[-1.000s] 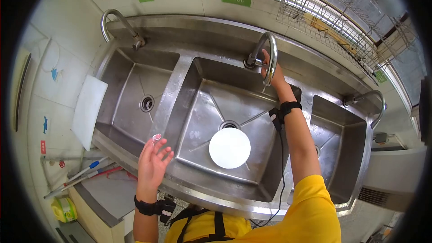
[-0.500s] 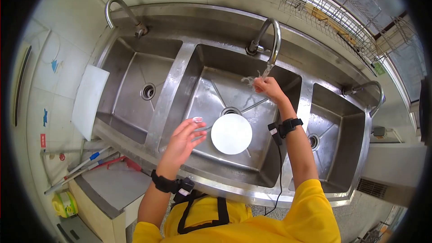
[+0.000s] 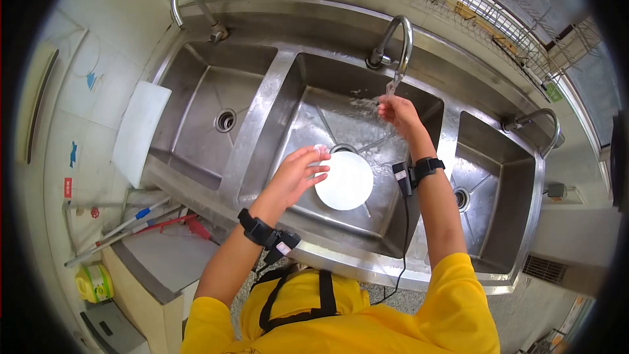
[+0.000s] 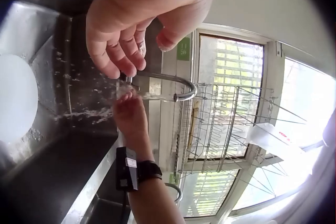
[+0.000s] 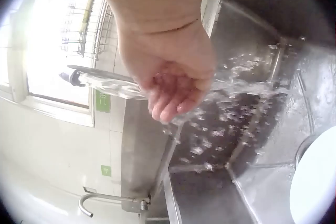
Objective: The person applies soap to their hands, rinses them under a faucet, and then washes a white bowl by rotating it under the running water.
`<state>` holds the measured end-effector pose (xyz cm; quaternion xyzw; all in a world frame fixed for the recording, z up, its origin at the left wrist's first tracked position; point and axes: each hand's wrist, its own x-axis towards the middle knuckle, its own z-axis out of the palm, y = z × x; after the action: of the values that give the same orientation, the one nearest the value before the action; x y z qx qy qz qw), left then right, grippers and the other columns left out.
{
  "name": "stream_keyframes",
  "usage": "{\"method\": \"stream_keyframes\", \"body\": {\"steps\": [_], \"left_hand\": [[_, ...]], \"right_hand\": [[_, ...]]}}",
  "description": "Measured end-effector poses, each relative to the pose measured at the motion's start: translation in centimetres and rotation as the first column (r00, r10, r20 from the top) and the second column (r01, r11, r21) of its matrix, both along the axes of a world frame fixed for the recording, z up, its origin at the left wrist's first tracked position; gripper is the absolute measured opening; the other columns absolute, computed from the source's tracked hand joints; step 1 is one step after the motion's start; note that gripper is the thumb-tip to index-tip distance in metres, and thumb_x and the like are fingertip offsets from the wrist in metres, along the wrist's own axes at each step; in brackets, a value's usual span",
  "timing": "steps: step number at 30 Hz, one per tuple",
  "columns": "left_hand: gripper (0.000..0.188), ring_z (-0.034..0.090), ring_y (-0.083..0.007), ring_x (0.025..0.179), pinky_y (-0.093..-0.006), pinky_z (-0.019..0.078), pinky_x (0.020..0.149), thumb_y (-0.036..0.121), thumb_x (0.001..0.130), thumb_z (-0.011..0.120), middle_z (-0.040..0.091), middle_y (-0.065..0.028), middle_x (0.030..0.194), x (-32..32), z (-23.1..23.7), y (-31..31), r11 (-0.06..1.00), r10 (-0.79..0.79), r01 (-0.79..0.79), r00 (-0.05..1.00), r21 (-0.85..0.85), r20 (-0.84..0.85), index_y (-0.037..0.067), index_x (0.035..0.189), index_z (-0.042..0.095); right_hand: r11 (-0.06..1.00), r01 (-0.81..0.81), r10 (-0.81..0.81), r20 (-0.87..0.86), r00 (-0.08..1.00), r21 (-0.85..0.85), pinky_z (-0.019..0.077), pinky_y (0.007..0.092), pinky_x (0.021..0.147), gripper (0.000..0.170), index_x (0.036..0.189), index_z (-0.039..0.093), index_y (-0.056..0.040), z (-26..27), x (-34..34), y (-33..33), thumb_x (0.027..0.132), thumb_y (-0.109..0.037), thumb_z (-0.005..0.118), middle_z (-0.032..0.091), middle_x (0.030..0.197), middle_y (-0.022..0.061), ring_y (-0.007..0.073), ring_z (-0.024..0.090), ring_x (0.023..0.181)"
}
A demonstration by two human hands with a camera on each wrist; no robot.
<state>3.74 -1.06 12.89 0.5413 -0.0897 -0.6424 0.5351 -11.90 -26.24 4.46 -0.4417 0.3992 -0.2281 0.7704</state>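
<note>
Well left of all the fingers, a white rectangular panel (image 3: 141,134) adjoins a stainless-steel left basin (image 3: 196,115). Next, left hand (image 3: 295,175): fingers slightly spread and gently bent, thumb apart from them; a small whitish patch (image 3: 320,149) at the fingertips is too indistinct to identify. Below and just right of these fingertips, in a wide stainless-steel middle basin (image 3: 393,213), lies a flat, round white disc (image 3: 347,187). Directly above the other hand's fingers, a curved chrome tap (image 3: 409,42) pours a clear water stream (image 5: 107,83). Right hand (image 3: 401,115): fingers curled palmward, close together, within the stream; droplets scatter beneath them. Farther right of these fingers, a narrower stainless-steel right basin (image 3: 495,190).
</note>
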Motion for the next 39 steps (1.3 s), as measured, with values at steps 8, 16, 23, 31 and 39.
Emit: {"method": "stream_keyframes", "body": {"steps": [8, 16, 23, 31, 39], "left_hand": [[0.03, 0.05, -0.0195, 0.095, -0.0344, 0.0415, 0.084, 0.024, 0.086, 0.047, 0.052, -0.009, 0.107, 0.4, -0.6, -3.0, 0.992, 0.04, -0.06, 0.984, -0.11, -0.172, 0.005, 0.109, 0.049], [0.027, 0.051, -0.0179, 0.091, -0.0323, 0.042, 0.079, 0.025, 0.083, 0.052, 0.055, -0.0071, 0.104, 0.1, -0.8, -7.7, 0.998, 0.003, -0.002, 1.0, -0.063, 0.016, 0.008, 0.104, 0.052], [0.027, 0.051, -0.0174, 0.089, -0.0316, 0.0419, 0.077, 0.025, 0.081, 0.055, 0.056, -0.0055, 0.102, -0.7, -2.0, -13.2, 0.994, -0.078, 0.08, 0.997, -0.077, 0.025, 0.008, 0.102, 0.053], [0.022, 0.05, -0.0133, 0.087, -0.0291, 0.0396, 0.078, 0.026, 0.082, 0.056, 0.057, -0.0013, 0.095, -3.1, -6.1, -19.3, 0.963, -0.244, 0.258, 0.958, -0.074, 0.15, 0.009, 0.095, 0.059], [0.021, 0.044, -0.0098, 0.079, -0.0284, 0.032, 0.072, 0.033, 0.079, 0.06, 0.052, 0.003, 0.082, -4.0, -8.5, -21.8, 0.947, -0.296, 0.322, 0.861, 0.009, 0.414, 0.013, 0.087, 0.059]], "right_hand": [[0.999, 0.023, -0.024, 0.017, 1.0, 0.037, 0.0466, 0.0244, 0.057, 0.018, 0.091, 0.058, 0.0009, -0.1, 1.0, 0.3, 0.083, -0.014, 0.051, 0.059, 0.074, 0.0066, 0.0138, 0.057, 0.063], [0.973, 0.218, -0.225, 0.119, 0.967, 0.07, 0.0434, 0.0217, 0.05, 0.004, 0.075, 0.055, -0.0045, -1.2, 1.7, 0.2, 0.077, -0.007, 0.058, 0.055, 0.065, 0.0029, 0.0108, 0.052, 0.055], [0.958, 0.251, -0.262, 0.067, 0.963, 0.141, 0.0485, 0.0238, 0.059, 0.01, 0.086, 0.056, -0.0016, -0.8, 0.2, -0.2, 0.083, -0.008, 0.049, 0.057, 0.073, 0.0059, 0.014, 0.056, 0.063], [0.974, 0.208, -0.21, 0.012, 0.978, 0.086, 0.048, 0.0245, 0.069, 0.025, 0.106, 0.053, -0.0003, 1.8, -7.3, 1.3, 0.083, -0.005, 0.045, 0.059, 0.082, 0.0075, 0.0148, 0.057, 0.075], [0.96, 0.264, -0.265, 0.003, 0.964, 0.089, 0.0475, 0.0232, 0.068, 0.023, 0.104, 0.054, -0.001, 2.3, -11.1, 1.4, 0.083, -0.005, 0.045, 0.057, 0.078, 0.0042, 0.0116, 0.055, 0.071]]}}
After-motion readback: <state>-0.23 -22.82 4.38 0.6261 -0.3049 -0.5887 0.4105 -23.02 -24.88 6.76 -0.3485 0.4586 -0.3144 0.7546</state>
